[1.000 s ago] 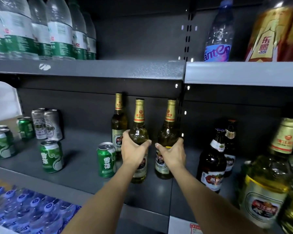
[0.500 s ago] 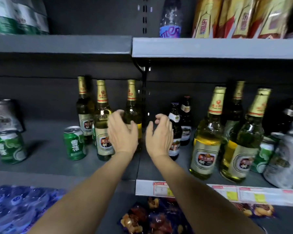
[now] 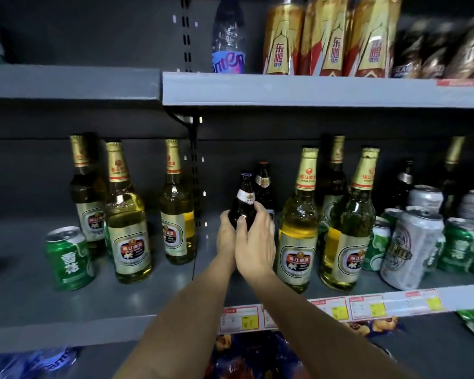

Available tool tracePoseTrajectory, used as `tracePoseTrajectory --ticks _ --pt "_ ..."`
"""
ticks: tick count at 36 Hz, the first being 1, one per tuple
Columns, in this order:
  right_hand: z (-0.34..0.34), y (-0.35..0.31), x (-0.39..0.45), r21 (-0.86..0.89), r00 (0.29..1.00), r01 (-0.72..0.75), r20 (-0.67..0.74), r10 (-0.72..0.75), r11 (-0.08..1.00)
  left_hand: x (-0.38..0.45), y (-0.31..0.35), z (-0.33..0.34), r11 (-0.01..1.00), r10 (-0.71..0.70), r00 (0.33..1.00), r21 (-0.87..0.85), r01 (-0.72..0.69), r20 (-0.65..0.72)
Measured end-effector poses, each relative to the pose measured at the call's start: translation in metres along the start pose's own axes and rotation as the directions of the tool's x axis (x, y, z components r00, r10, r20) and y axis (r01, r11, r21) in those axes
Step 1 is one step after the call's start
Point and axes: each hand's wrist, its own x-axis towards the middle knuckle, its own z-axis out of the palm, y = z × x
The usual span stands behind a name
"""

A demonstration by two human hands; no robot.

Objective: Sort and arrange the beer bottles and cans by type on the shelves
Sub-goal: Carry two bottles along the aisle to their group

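Observation:
Both my hands wrap a small dark brown beer bottle (image 3: pixel 243 203) standing at the middle of the grey shelf (image 3: pixel 148 291). My left hand (image 3: pixel 226 239) grips its left side and my right hand (image 3: pixel 255 242) curls round its front and right. A second dark bottle (image 3: pixel 263 184) stands just behind it. Three gold-capped pale beer bottles (image 3: pixel 126 214) stand to the left, with a green can (image 3: pixel 69 258) beside them. More gold-capped bottles (image 3: pixel 298 222) stand right of my hands, then green and silver cans (image 3: pixel 413 247).
The upper shelf (image 3: pixel 312 88) carries a water bottle (image 3: pixel 229 36) and tall gold-and-red bottles (image 3: pixel 331 36). Price labels (image 3: pixel 367 307) line the right shelf's front edge. Snack packs (image 3: pixel 246 356) lie on the level below. A slotted upright (image 3: pixel 194 173) divides the two shelf bays.
My hands left the gold-capped bottles on the left, moved right across the upright and closed round the small dark bottle. The view panned right.

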Motion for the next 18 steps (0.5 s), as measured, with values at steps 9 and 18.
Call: tracePoseTrajectory --ticks 9,18 --pt "0.040 -0.004 0.052 0.148 0.933 -0.286 -0.183 0.310 0.947 0.003 -0.014 -0.026 0.967 0.086 0.992 0.249 -0.060 -0.095" --pt "0.046 0.016 0.121 0.004 0.833 -0.531 -0.179 0.523 0.847 0.004 -0.016 -0.039 0.958 0.117 0.989 0.271 -0.090 -0.088"
